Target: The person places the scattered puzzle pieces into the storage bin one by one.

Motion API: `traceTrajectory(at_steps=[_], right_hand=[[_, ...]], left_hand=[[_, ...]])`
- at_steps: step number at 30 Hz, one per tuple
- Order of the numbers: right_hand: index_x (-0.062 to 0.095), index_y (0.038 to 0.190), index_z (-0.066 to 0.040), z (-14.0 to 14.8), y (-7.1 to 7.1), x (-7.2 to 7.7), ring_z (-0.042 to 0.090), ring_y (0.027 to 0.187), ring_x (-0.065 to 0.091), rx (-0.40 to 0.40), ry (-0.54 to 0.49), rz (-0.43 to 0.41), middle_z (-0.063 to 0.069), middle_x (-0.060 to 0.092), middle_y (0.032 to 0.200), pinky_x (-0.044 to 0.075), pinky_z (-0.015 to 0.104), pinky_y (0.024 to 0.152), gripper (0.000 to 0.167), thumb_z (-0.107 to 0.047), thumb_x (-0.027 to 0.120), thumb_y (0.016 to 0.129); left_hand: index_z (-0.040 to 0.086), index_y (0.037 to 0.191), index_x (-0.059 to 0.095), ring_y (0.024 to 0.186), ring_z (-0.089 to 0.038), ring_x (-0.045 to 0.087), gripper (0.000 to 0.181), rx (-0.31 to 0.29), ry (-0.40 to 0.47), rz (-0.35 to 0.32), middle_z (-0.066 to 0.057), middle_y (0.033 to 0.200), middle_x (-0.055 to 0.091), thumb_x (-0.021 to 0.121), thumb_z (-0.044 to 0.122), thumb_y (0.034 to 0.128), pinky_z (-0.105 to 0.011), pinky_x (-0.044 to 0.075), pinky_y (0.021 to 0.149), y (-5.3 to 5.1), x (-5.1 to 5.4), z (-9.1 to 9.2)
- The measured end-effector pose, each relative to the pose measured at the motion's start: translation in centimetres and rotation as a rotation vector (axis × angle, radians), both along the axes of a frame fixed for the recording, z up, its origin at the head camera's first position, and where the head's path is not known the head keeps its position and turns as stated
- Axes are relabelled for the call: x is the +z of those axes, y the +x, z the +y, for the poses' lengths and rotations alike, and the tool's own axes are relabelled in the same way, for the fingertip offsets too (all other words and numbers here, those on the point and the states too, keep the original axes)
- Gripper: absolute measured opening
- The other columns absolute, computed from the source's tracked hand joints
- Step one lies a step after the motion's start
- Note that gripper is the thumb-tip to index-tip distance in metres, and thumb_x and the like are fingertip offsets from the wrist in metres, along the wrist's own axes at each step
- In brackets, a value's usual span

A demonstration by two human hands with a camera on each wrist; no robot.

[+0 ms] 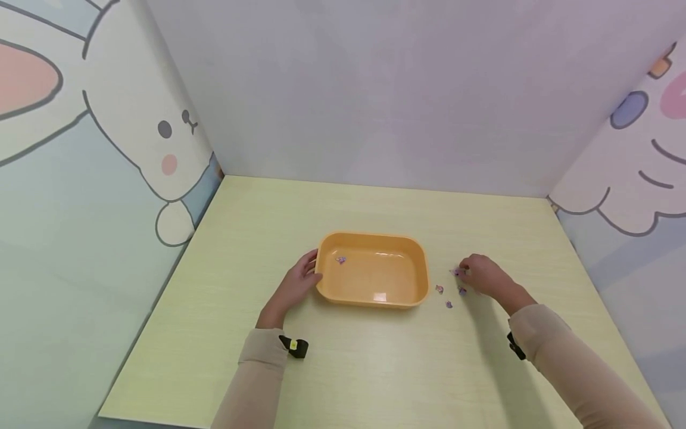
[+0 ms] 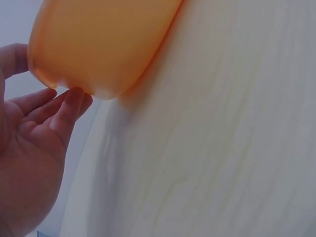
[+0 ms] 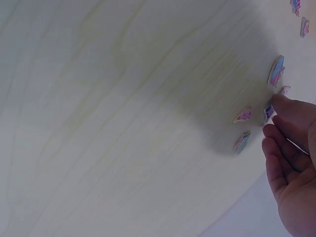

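Observation:
An orange plastic basin (image 1: 375, 301) stands on the table, with one small colourful cut-out piece (image 1: 341, 260) lying inside near its left end. My left hand (image 1: 296, 284) grips the basin's left end; in the left wrist view its thumb and fingers meet the rim and wall. To the right of the basin, my right hand (image 1: 486, 275) reaches down among several small flat pieces (image 1: 462, 291). In the right wrist view, its thumb and forefinger pinch a blue-purple piece (image 3: 268, 112), partly hidden by the fingertips. Pink (image 3: 242, 115) and greenish (image 3: 242, 142) pieces lie close by.
Two more pieces, one reddish (image 1: 439, 289) and one purple (image 1: 449, 304), lie between the basin and my right hand. The pale yellow wood-grain table (image 1: 375, 369) meets a plain back wall (image 1: 375, 95) and side walls with cartoon figures. Black straps circle both wrists.

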State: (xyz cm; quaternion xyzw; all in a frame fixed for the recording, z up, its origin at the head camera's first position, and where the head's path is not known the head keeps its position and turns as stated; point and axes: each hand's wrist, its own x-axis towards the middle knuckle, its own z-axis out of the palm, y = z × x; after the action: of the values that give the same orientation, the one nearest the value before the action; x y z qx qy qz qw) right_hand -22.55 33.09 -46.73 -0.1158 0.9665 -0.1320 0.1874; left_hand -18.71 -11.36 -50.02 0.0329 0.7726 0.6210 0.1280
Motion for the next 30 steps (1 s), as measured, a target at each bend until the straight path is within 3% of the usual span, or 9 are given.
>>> traceTrajectory(at_steps=[12,19,24,25,30], right_hand=[[0.065,0.1,0.011,0.06,-0.13,-0.09,0.029,0.081,0.058,0.082,0.02,0.078,0.014,0.061,0.087,0.053,0.048,0.076,0.017,-0.002,0.061,0.091],[0.065,0.097,0.009,0.0,0.09,-0.19,0.027,0.08,0.059,0.1,0.039,0.127,0.012,0.061,0.086,0.053,0.046,0.073,0.015,-0.004,0.062,0.091],[0.066,0.095,0.007,-0.21,0.01,-0.09,0.024,0.075,0.055,0.099,0.038,0.12,0.009,0.06,0.083,0.052,0.043,0.07,0.013,-0.004,0.063,0.09],[0.066,0.095,0.007,-0.29,0.01,-0.05,0.024,0.075,0.055,0.094,0.038,0.114,0.009,0.06,0.083,0.052,0.043,0.07,0.013,-0.005,0.063,0.09],[0.066,0.097,0.007,-0.55,-0.14,0.17,0.024,0.075,0.054,0.08,0.042,0.089,0.009,0.059,0.084,0.052,0.042,0.069,0.015,-0.007,0.063,0.09]], left_hand=[[0.012,0.152,0.032,0.135,-0.027,0.039,0.06,0.002,-0.01,-0.002,-0.009,0.153,0.035,0.056,0.01,0.0966,-0.041,0.038,0.107,-0.1,0.05,0.06],[0.008,0.152,0.031,0.135,-0.028,0.04,0.061,-0.013,0.011,0.029,-0.012,0.153,0.035,0.055,0.008,0.0959,-0.04,0.039,0.106,-0.02,-0.1,-0.01],[0.007,0.153,0.028,0.136,-0.031,0.038,0.062,-0.037,0.017,0.012,-0.015,0.154,0.032,0.055,0.008,0.0964,-0.041,0.038,0.107,-0.11,0.06,-0.16],[0.005,0.153,0.027,0.136,-0.032,0.037,0.062,-0.046,0.015,0.006,-0.016,0.154,0.031,0.054,0.007,0.0966,-0.041,0.038,0.107,0.03,0.61,-0.15],[0.005,0.153,0.027,0.136,-0.033,0.037,0.063,-0.04,0.015,0.006,-0.017,0.154,0.031,0.054,0.006,0.0963,-0.043,0.038,0.107,-0.05,0.57,-0.1]])
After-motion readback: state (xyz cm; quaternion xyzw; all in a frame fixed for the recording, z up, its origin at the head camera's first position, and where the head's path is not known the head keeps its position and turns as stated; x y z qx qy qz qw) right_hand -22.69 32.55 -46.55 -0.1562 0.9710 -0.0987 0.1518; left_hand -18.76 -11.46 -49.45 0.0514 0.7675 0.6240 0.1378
